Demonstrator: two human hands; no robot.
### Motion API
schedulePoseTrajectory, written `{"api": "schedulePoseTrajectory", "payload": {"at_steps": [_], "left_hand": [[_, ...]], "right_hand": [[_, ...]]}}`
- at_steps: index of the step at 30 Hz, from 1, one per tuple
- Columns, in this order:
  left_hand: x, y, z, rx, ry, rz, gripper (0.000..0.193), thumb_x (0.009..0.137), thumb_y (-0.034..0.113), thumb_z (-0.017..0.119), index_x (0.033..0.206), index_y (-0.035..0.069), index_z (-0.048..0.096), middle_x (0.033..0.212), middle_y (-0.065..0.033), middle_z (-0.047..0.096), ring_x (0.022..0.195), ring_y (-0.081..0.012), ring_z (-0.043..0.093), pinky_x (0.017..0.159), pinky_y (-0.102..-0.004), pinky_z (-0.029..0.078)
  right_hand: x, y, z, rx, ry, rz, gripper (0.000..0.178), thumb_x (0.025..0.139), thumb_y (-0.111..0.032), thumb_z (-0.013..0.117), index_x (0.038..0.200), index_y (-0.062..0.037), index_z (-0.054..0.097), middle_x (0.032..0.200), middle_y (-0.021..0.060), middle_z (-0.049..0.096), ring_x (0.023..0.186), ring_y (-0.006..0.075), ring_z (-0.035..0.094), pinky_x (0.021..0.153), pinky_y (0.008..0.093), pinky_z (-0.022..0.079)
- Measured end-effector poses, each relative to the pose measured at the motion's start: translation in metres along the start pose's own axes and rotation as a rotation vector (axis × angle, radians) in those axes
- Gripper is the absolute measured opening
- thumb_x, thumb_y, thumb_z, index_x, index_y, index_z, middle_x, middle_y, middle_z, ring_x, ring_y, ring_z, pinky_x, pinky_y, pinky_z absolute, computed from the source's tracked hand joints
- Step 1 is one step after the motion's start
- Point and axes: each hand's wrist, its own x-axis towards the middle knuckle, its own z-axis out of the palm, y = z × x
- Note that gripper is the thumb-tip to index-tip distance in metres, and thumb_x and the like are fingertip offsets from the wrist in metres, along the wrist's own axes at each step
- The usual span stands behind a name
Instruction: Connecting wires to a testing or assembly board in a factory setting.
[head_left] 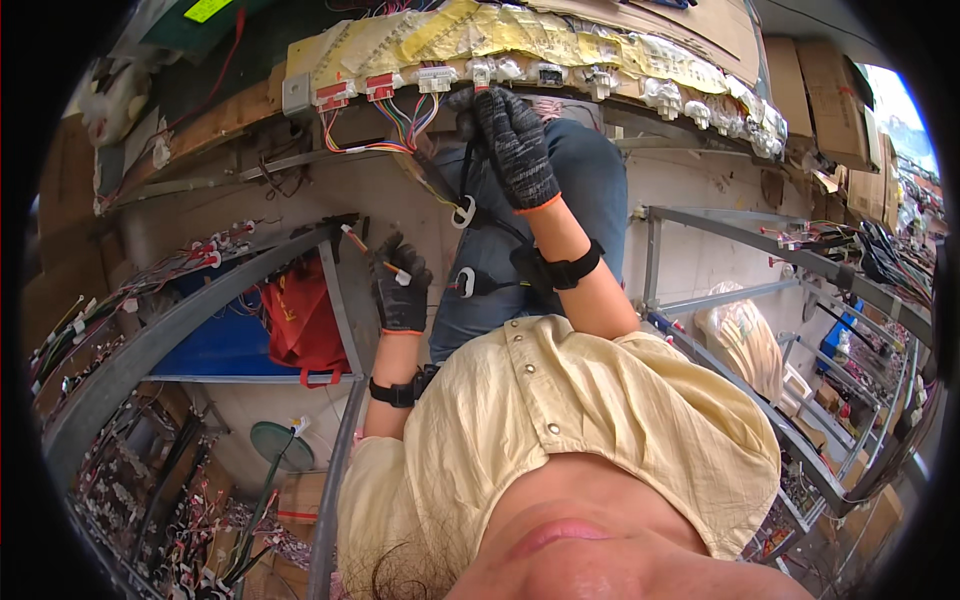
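Note:
My left hand (403,290), in a dark knitted glove, is closed low beside my knee. A thin wire lead with a small white connector (402,277) shows at its fingers. My right hand (515,145), gloved alike, reaches up to the front edge of the bench. Its fingertips pinch a small white connector (482,76) in the row along that edge, partly covered by the fingers. Left of it, a white connector (435,78) and two red connectors (380,88) carry multicoloured wires (400,130) that hang in a loop below.
Yellow tape (450,38) covers the bench edge, with several more white connectors (662,98) to the right. Metal racks hung with wire harnesses stand on both sides, including a left frame (180,335) and a right frame (740,225). A red bag (305,320) hangs inside the left frame.

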Motion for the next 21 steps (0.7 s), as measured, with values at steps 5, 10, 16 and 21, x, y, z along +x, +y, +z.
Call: {"api": "schedulePoseTrajectory", "payload": {"at_steps": [5, 10, 16, 21], "left_hand": [[-0.052, -0.008, 0.029, 0.226, -0.366, 0.256, 0.038, 0.097, 0.039, 0.041, 0.095, 0.008, 0.063, 0.070, -0.0004, 0.059, 0.048, -0.0092, 0.046, 0.048, -0.0210, 0.037], [-0.076, -0.004, 0.082, 0.654, -0.668, 0.338, 0.047, 0.097, 0.043, 0.038, 0.084, 0.004, 0.060, 0.063, -0.0002, 0.053, 0.046, -0.0062, 0.041, 0.043, -0.0210, 0.031], [-0.060, -0.014, 0.115, 0.597, -0.738, 0.121, 0.040, 0.097, 0.038, 0.040, 0.101, 0.003, 0.058, 0.078, -0.0024, 0.058, 0.062, -0.0079, 0.050, 0.054, -0.0221, 0.039], [-0.056, -0.014, 0.141, 0.748, -0.832, 0.707, 0.050, 0.090, 0.020, 0.054, 0.133, 0.000, 0.038, 0.129, -0.0115, 0.047, 0.115, -0.0196, 0.050, 0.098, -0.0321, 0.041]], "right_hand": [[0.002, 0.011, 0.000, -0.423, 0.153, -0.141, 0.016, 0.090, -0.008, 0.051, 0.099, -0.0024, 0.063, 0.080, 0.0135, 0.063, 0.071, 0.0307, 0.059, 0.069, 0.0365, 0.047], [-0.039, -0.047, -0.013, -0.329, 0.095, -0.228, 0.029, 0.093, -0.025, 0.052, 0.092, 0.0010, 0.064, 0.084, 0.0154, 0.064, 0.074, 0.0267, 0.062, 0.071, 0.0335, 0.048], [-0.052, -0.040, -0.034, 0.239, -0.273, 0.294, 0.019, 0.094, -0.015, 0.054, 0.102, -0.0002, 0.063, 0.085, -0.0013, 0.061, 0.077, 0.0076, 0.054, 0.069, 0.0229, 0.046], [-0.025, -0.027, -0.047, -0.039, 0.172, 0.104, 0.020, 0.093, -0.018, 0.057, 0.097, -0.0005, 0.066, 0.081, 0.0025, 0.065, 0.072, 0.0067, 0.056, 0.063, 0.0215, 0.045]]}}
